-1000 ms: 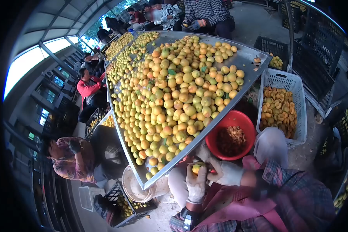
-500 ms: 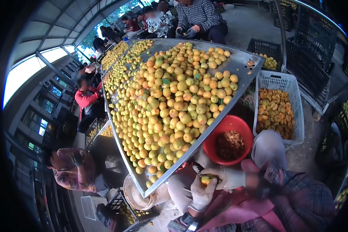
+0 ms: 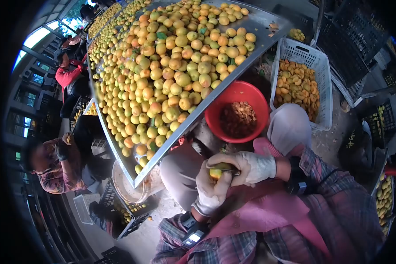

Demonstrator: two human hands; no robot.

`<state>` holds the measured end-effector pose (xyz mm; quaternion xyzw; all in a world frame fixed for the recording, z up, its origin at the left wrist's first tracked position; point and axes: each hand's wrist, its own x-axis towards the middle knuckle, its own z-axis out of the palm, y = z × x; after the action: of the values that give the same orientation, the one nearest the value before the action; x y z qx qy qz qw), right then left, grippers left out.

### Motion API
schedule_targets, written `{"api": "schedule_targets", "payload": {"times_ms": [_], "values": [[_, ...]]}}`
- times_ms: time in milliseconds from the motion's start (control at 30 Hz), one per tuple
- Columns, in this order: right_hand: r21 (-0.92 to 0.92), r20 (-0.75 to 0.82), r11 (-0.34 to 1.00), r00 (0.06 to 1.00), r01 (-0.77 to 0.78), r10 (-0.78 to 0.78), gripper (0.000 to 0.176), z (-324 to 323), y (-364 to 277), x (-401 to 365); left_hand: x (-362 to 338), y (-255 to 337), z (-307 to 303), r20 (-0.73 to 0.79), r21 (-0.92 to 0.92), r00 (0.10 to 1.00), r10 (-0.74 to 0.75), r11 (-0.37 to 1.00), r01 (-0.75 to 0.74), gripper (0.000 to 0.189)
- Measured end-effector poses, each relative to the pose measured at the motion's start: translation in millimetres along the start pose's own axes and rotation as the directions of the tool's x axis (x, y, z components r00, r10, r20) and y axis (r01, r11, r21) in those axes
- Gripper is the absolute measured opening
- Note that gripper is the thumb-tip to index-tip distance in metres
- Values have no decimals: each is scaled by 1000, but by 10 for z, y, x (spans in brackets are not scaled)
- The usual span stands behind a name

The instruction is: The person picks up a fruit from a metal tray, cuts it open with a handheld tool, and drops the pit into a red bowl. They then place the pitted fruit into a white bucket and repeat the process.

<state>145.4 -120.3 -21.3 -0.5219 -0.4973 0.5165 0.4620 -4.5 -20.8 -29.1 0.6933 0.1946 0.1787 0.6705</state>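
— Where are we working?

— We are holding a small round yellow-green fruit (image 3: pixel 216 172) at six o'clock in the view, above our pink cloth apron (image 3: pixel 259 211). Our white-gloved left hand (image 3: pixel 210 196) is cupping it from below, with the fingers closed around it.

— And the other hand?

— Our white-gloved right hand (image 3: pixel 252 167) is curling shut over the top. It is pinching what looks like a thin dark knife blade (image 3: pixel 232 170) against the fruit. We are judging this as the cutting step, with the fruit being split in the hands.

— What is lying around us?

— The round red plastic bowl (image 3: pixel 232 93) of brown stones (image 3: pixel 238 119) is sitting at twelve o'clock from the hands, near our knee. The white slotted plastic crate (image 3: pixel 326 83) of orange fruit halves (image 3: pixel 295 86) is standing at one o'clock. The large sheet-metal tray (image 3: pixel 268 20), heaped with whole fruit, is stretching away at eleven o'clock.

— What is the next move calling for?

— In our judgement, it is calling for a steady left-hand grip while the blade is working round the stone, with the edge turned away from the gloved fingers. Bowl and crate are both lying close by.
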Motion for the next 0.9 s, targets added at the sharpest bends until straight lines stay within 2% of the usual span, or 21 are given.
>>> {"api": "schedule_targets", "payload": {"times_ms": [67, 133, 200, 233, 267, 300, 367, 400, 467, 500, 567, 600, 667, 800, 900], "values": [[6, 1, 1000, 1000, -24, 24, 61, 5, 24, -3, 8, -56, 0, -23, 47, 1000, 14, 999, -13, 38], [-227, -175, 951, 952, 210, -252, 60, 57, 160, 49, 36, -52, 82, -78, 34, 994, 71, 997, -69, 40], [-272, -178, 939, 948, 210, -263, 60, 81, 161, 44, 58, -42, 94, -134, 26, 982, 132, 991, -129, 41], [-312, -186, 928, 945, 203, -269, 61, 77, 133, 46, 57, -48, 83, -146, 97, 986, 78, 993, -65, 42], [-319, -188, 937, 959, 143, -210, 61, 72, 80, 45, 49, -56, 79, -164, 165, 986, 22, 986, 5, 43], [-324, -178, 935, 962, 143, -209, 61, 79, 102, 55, 46, -67, 80, -174, 160, 984, 24, 987, 4, 43], [-394, -217, 887, 913, 242, -346, 62, 104, 178, 68, 41, -99, 84, -169, 135, 985, 32, 991, -9, 43], [-395, -208, 887, 917, 241, -341, 62, 94, 162, 62, 36, -127, 69, -178, 129, 984, 31, 992, -8, 43], [-302, -140, 936, 963, 179, -229, 64, 67, 104, 47, 18, -176, 11, -80, 273, 985, 155, 954, -128, 41], [-301, -135, 937, 965, 177, -226, 64, 58, 90, 47, 8, -169, -6, -86, 270, 985, 152, 955, -124, 41], [-207, -60, 969, 987, 136, -152, 66, 50, 76, 49, -9, -122, -27, -31, 382, 976, 215, 905, -187, 38], [-207, -56, 969, 987, 135, -149, 66, 53, 94, 47, -9, -76, -29, -35, 380, 976, 213, 906, -185, 38], [-254, -57, 930, 956, 265, -287, 65, 75, 152, 33, -36, 8, -24, -16, 199, 985, 173, 966, -167, 37], [-275, -20, 925, 960, 262, -278, 62, 90, 149, 12, -134, -34, -30, -25, 231, 992, 127, 966, -118, 37], [-231, -2, 946, 972, 228, -235, 59, 106, 124, -23, -204, -113, -35, 16, 132, 998, 55, 990, -56, 43]]}}
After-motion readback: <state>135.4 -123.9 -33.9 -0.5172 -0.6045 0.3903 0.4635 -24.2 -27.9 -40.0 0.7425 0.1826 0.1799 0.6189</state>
